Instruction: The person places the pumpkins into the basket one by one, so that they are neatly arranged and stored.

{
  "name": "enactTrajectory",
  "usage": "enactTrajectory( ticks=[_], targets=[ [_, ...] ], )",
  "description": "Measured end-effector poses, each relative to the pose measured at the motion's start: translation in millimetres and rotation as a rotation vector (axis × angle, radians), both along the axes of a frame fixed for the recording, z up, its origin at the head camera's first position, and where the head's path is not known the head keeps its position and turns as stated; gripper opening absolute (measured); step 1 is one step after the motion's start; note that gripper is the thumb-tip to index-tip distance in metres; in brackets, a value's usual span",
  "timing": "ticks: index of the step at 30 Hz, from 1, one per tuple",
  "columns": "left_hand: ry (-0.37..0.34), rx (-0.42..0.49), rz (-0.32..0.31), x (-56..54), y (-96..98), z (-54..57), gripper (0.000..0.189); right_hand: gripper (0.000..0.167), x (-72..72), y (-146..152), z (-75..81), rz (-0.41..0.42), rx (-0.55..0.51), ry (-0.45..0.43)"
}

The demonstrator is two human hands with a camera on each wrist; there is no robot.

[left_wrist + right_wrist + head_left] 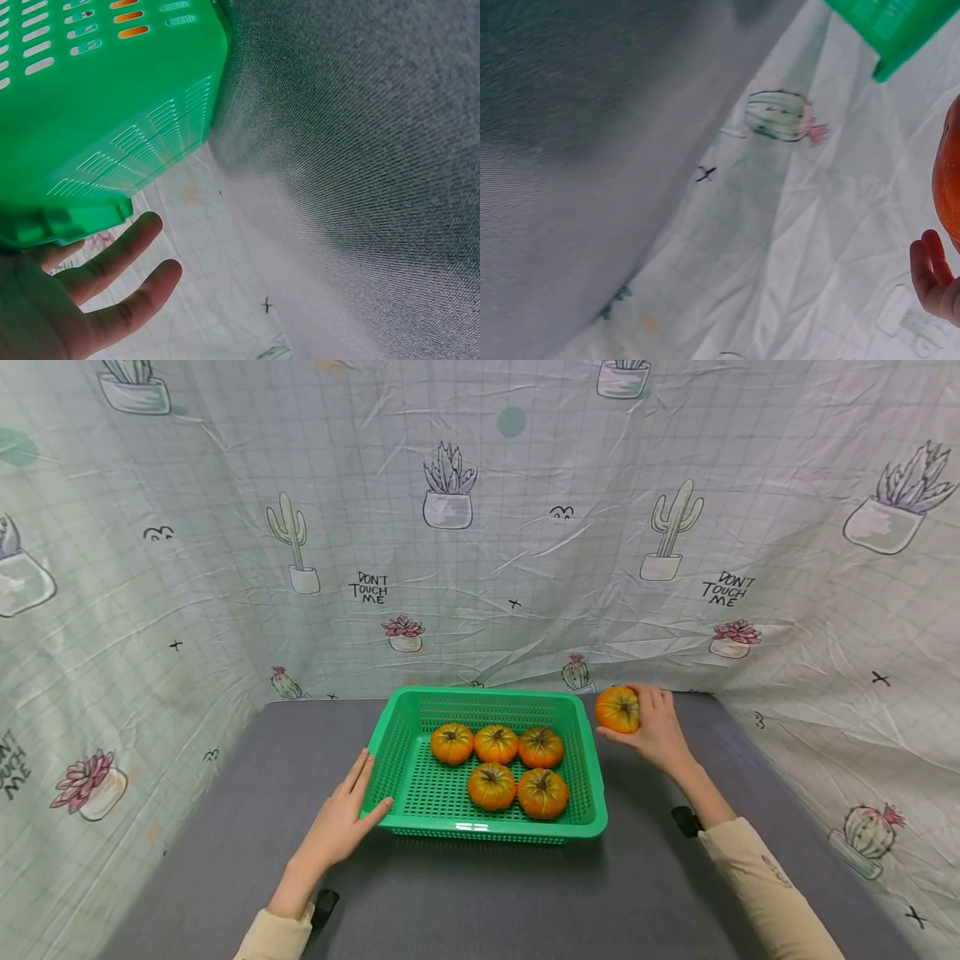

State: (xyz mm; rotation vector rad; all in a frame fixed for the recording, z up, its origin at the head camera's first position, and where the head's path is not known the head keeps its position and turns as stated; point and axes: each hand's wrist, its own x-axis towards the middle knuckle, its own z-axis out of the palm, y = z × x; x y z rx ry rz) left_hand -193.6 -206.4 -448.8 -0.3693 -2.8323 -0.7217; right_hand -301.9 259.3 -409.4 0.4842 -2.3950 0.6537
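Observation:
A green plastic basket [427, 823] with slotted walls stands on the grey table, holding several small orange pumpkins [492, 786] with greenish tops. Along its left rim rests my left hand [339, 820], fingers fairly straight and thumb over the near left corner. In the left wrist view, that hand [90, 307] has its fingers spread beside the basket's rim. Just right of the basket's back right corner, my right hand [657, 728] holds another pumpkin [618, 709] between thumb and fingers. Only the edge of this pumpkin [949, 176] and some fingertips show in the right wrist view.
The grey tabletop [480, 902] extends around the basket. A pale cloth [510, 568] printed with cacti and potted plants hangs behind the table and along both sides. Dark bands [686, 821] sit at both wrists, near beige sleeves.

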Motion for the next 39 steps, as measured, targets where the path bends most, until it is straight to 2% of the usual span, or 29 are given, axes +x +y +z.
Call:
enactTrajectory(
  ticks=[14, 20, 29, 39],
  targets=[
    [-0.001, -0.001, -0.001, 0.4, 0.1, -0.3, 0.074, 0.072, 16.9, -28, 24.0, 0.118, 0.044, 0.007],
    [0.002, -0.001, -0.001, -0.3, 0.1, -0.1, 0.075, 0.073, 23.0, -42, 32.4, 0.168, 0.119, 0.001],
    [0.008, -0.044, 0.022, -1.2, 1.0, 0.7, 0.074, 0.079, 28.3, -69, 52.0, 0.284, 0.256, 0.074],
    [0.026, -0.098, 0.044, -0.3, 1.0, 1.1, 0.074, 0.075, 27.8, -100, 68.8, 0.367, 0.343, 0.046]
  ],
)
